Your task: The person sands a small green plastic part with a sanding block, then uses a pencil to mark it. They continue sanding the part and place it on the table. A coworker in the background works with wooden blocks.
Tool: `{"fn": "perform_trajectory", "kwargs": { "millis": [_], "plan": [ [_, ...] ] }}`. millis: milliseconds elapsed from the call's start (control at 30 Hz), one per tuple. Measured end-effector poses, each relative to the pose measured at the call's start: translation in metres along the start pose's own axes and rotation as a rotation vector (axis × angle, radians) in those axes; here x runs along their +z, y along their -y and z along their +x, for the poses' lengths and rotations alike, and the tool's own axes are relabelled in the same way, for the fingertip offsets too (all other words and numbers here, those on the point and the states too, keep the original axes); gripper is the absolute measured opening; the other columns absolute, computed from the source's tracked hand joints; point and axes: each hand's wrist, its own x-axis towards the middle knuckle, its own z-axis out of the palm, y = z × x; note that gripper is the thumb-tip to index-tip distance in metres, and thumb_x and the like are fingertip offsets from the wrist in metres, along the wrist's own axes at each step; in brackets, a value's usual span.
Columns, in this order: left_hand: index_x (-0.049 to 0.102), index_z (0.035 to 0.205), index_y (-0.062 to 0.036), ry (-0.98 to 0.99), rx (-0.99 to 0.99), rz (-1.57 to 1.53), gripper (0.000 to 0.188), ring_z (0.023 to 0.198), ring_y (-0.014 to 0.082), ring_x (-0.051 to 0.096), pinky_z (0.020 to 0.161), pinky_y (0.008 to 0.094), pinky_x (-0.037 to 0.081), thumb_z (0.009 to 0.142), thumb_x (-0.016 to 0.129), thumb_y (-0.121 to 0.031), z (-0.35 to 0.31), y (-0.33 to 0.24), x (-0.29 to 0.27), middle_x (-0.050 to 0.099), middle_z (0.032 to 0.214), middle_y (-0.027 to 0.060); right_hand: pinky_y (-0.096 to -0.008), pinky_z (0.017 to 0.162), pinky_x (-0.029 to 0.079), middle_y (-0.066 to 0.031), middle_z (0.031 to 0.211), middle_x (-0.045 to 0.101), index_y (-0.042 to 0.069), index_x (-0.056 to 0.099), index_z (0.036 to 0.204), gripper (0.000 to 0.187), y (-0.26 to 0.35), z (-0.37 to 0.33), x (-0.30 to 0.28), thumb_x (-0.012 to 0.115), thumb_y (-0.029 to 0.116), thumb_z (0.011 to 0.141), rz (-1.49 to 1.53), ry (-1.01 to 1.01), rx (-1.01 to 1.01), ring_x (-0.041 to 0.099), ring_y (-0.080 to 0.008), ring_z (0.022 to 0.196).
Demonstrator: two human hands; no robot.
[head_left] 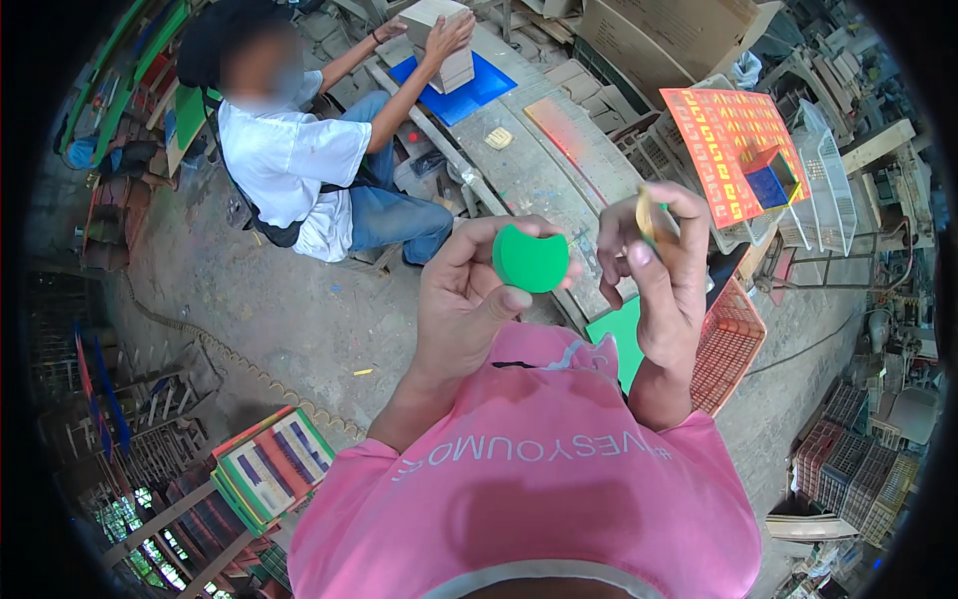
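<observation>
My left hand (461,304) grips a small stack of green discs (534,262), each round with a curved notch cut from its upper edge. Its thumb presses on the front face while the fingers curl behind. To the right, my right hand (671,285) pinches a thin, pale yellowish piece (645,215), seen nearly edge-on, with a bit of green along its lower part. Both hands are raised in front of my pink shirt, apart from each other. A bright green sheet (621,334) shows below my right hand, partly hidden by it.
A long worktable (519,165) runs ahead. On its left sits a co-worker in a white shirt (294,150), hands on a stack of pale blocks (454,70) over a blue sheet (479,95). An orange basket (731,344) stands right; a coiled hose (239,357) crosses the floor.
</observation>
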Motion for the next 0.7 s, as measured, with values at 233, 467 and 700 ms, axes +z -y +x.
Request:
{"fn": "perform_trajectory", "kwargs": {
  "millis": [233,467,700],
  "plan": [
    [0.049,0.118,0.0039,-0.048,-0.058,-0.142,0.044,0.099,0.0218,0.061,0.085,0.0347,0.05,0.086,0.066,-0.022,-0.002,-0.005,0.007,0.057,0.117,0.0172,-0.0225,0.055,0.044,-0.0149,0.104,0.06,-0.003,0.066,0.104,0.02,0.002,0.003,0.0,0.057,0.003,0.087,-0.546,-0.04,-0.348,0.051,-0.0118,0.067],
    [0.05,0.119,0.005,-0.11,-0.039,-0.014,0.046,0.096,0.0158,0.06,0.081,0.0275,0.049,0.086,0.067,-0.021,-0.008,-0.014,0.013,0.06,0.112,0.0144,-0.0254,0.061,0.038,-0.0063,0.099,0.068,0.003,0.071,0.092,0.029,0.008,0.006,0.001,0.067,0.008,0.063,-0.817,0.205,-0.666,0.049,-0.0159,0.07],
    [0.05,0.12,0.0061,-0.102,0.012,0.127,0.046,0.096,0.0109,0.058,0.084,0.0241,0.047,0.086,0.067,-0.02,-0.013,-0.024,0.021,0.061,0.11,0.0103,-0.0291,0.064,0.042,-0.0041,0.096,0.065,0.004,0.072,0.087,0.031,0.007,0.013,0.006,0.065,0.016,0.059,-0.89,0.252,-0.868,0.052,-0.0209,0.078]
  ]
}}
